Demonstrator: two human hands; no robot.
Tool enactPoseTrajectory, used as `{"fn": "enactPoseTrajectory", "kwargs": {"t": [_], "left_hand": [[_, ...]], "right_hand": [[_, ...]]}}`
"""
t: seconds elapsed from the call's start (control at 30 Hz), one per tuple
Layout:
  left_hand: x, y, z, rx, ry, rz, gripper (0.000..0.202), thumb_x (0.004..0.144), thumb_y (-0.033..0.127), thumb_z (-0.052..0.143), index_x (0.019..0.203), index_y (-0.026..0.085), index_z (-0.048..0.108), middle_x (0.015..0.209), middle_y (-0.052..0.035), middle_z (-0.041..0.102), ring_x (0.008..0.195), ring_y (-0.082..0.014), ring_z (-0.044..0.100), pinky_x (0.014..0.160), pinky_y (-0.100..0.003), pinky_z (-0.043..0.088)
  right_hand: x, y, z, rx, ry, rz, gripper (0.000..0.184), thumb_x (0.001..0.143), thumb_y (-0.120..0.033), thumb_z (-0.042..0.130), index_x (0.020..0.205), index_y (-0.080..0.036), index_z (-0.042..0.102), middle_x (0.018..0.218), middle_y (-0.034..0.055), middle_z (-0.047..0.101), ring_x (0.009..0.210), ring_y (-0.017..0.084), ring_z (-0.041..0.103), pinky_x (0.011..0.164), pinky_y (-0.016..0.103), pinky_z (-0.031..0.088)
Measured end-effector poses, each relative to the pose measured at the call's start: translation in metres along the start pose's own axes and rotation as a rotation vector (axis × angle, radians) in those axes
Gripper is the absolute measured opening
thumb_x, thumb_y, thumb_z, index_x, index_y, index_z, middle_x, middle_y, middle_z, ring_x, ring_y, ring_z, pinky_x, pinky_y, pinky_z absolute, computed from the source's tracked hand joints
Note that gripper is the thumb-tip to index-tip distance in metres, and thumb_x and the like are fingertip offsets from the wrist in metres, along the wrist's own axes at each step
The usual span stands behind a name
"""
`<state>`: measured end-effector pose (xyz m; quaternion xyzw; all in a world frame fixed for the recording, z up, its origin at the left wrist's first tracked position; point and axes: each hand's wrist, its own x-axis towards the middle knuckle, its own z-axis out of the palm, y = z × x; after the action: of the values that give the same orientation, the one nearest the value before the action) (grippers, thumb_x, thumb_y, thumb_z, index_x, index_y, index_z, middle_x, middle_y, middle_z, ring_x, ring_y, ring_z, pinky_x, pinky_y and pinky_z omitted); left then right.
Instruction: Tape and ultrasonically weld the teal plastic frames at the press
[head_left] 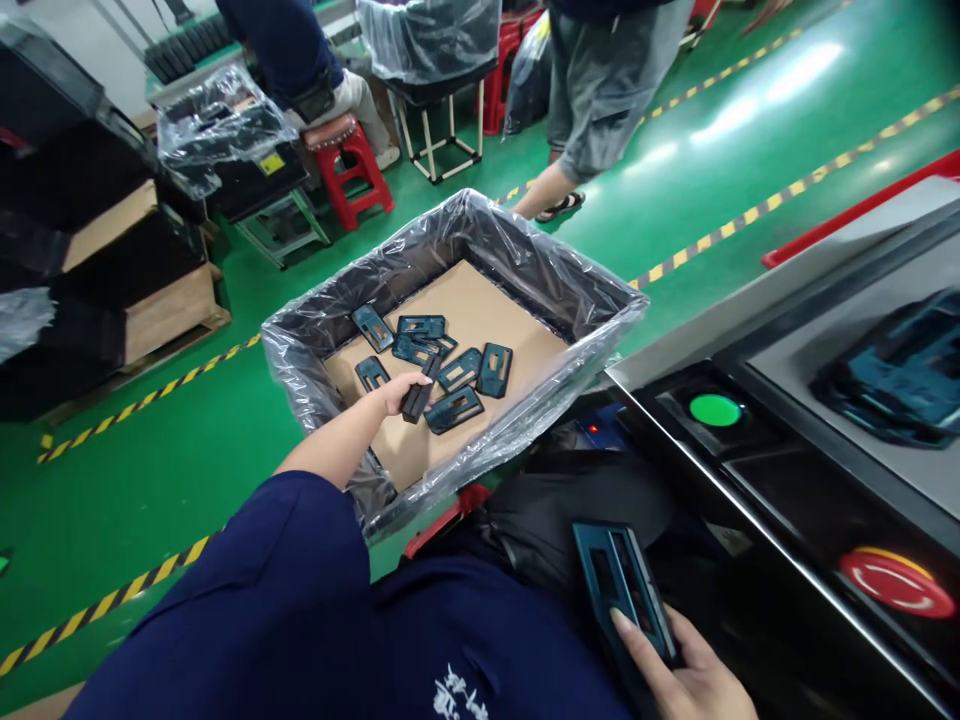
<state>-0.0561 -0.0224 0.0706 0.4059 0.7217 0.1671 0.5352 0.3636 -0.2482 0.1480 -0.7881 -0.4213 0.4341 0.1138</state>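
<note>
My left hand (403, 392) reaches into a plastic-lined bin (600, 285) and grips a dark plastic part (418, 398), seen nearly edge-on. Beneath and around it, several similar slotted plastic parts (495, 370) lie loose on the bin's cardboard bottom (495, 300). Close to my lap, my right hand (690, 665) holds another slotted plastic part (619, 580), dark blue-green, tilted, with the thumb across its face. The fingers behind that part are mostly hidden.
At right stands a machine with a green button (715, 409), a red emergency stop (896, 582) and a dark part (900, 370) on its bed. Beyond the bin are a red stool (349, 165), a seated person (289, 50) and a standing person (611, 90). Boxes (127, 260) occupy the left.
</note>
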Motion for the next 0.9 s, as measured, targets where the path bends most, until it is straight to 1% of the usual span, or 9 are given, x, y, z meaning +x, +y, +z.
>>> {"fn": "enactPoseTrajectory", "kwargs": {"t": [0.17, 0.23, 0.3, 0.43, 0.53, 0.63, 0.73, 0.83, 0.9], "left_hand": [[-0.033, 0.027, 0.018, -0.245, -0.275, 0.102, 0.053, 0.08, 0.053, 0.041, 0.099, 0.01, 0.065, 0.09, -0.019, 0.07, 0.091, -0.0313, 0.067, 0.075, -0.044, 0.054], [-0.051, 0.041, 0.035, -0.398, -0.437, 0.164, 0.056, 0.074, 0.055, 0.049, 0.104, 0.01, 0.064, 0.097, -0.0193, 0.07, 0.092, -0.0312, 0.066, 0.076, -0.044, 0.054], [-0.072, 0.057, 0.057, -0.56, -0.574, 0.235, 0.057, 0.066, 0.049, 0.063, 0.109, 0.011, 0.062, 0.105, -0.0176, 0.068, 0.09, -0.0282, 0.066, 0.076, -0.041, 0.053], [-0.121, 0.081, 0.107, -0.611, -0.6, 0.339, 0.07, 0.058, 0.029, 0.078, 0.123, 0.018, 0.054, 0.11, -0.0105, 0.066, 0.087, -0.0206, 0.064, 0.078, -0.035, 0.053], [-0.146, 0.087, 0.142, -0.58, -0.649, 0.359, 0.078, 0.056, 0.022, 0.08, 0.128, 0.022, 0.05, 0.114, -0.008, 0.063, 0.09, -0.0192, 0.063, 0.081, -0.034, 0.052], [-0.148, 0.085, 0.163, -0.621, -0.688, 0.25, 0.061, 0.059, 0.024, 0.076, 0.117, 0.02, 0.056, 0.106, -0.0061, 0.063, 0.087, -0.0179, 0.063, 0.077, -0.032, 0.051], [-0.134, 0.08, 0.167, -0.625, -0.771, 0.11, 0.049, 0.06, 0.024, 0.074, 0.106, 0.019, 0.059, 0.102, -0.0065, 0.065, 0.084, -0.0186, 0.064, 0.073, -0.033, 0.052], [-0.124, 0.079, 0.163, -0.565, -0.948, 0.045, 0.05, 0.056, 0.024, 0.075, 0.103, 0.017, 0.06, 0.104, -0.0092, 0.066, 0.083, -0.0202, 0.065, 0.072, -0.035, 0.053], [-0.124, 0.082, 0.163, -0.489, -1.068, 0.015, 0.052, 0.055, 0.023, 0.077, 0.104, 0.017, 0.061, 0.103, -0.0098, 0.068, 0.084, -0.0219, 0.066, 0.071, -0.034, 0.053]], "right_hand": [[0.007, -0.016, 0.0, 0.033, -0.054, -0.049, 0.067, 0.064, -0.069, 0.066, 0.104, -0.015, 0.069, 0.078, 0.0051, 0.073, 0.067, 0.022, 0.067, 0.062, 0.027, 0.053], [0.005, -0.027, 0.002, 0.083, -0.022, -0.118, 0.062, 0.069, -0.065, 0.065, 0.105, -0.015, 0.068, 0.084, 0.0059, 0.074, 0.073, 0.022, 0.068, 0.066, 0.027, 0.053], [0.002, -0.038, 0.006, 0.144, 0.012, -0.178, 0.061, 0.072, -0.063, 0.063, 0.109, -0.014, 0.066, 0.089, 0.0069, 0.073, 0.077, 0.022, 0.067, 0.073, 0.03, 0.053], [0.0, -0.051, 0.014, 0.35, 0.083, -0.219, 0.057, 0.077, -0.058, 0.062, 0.112, -0.013, 0.063, 0.098, 0.0096, 0.071, 0.086, 0.023, 0.065, 0.082, 0.035, 0.052], [0.0, -0.047, 0.016, 0.495, 0.107, -0.217, 0.051, 0.08, -0.054, 0.063, 0.112, -0.014, 0.062, 0.101, 0.0099, 0.071, 0.089, 0.023, 0.065, 0.083, 0.034, 0.052], [-0.001, -0.032, 0.005, 0.467, 0.127, -0.256, 0.048, 0.081, -0.05, 0.065, 0.115, -0.015, 0.063, 0.103, 0.0086, 0.07, 0.09, 0.022, 0.064, 0.086, 0.035, 0.051], [-0.006, -0.017, -0.02, 0.305, 0.074, -0.417, 0.036, 0.082, -0.041, 0.066, 0.11, -0.018, 0.066, 0.105, 0.0075, 0.068, 0.094, 0.021, 0.062, 0.09, 0.035, 0.049], [-0.014, -0.02, -0.052, 0.1, -0.14, -0.618, 0.022, 0.086, -0.027, 0.06, 0.105, -0.021, 0.069, 0.105, 0.0064, 0.064, 0.096, 0.018, 0.061, 0.088, 0.031, 0.049], [-0.021, -0.033, -0.068, -0.057, -0.284, -0.709, 0.03, 0.084, -0.016, 0.056, 0.11, -0.024, 0.069, 0.108, 0.0058, 0.062, 0.098, 0.017, 0.059, 0.088, 0.029, 0.049]]}}
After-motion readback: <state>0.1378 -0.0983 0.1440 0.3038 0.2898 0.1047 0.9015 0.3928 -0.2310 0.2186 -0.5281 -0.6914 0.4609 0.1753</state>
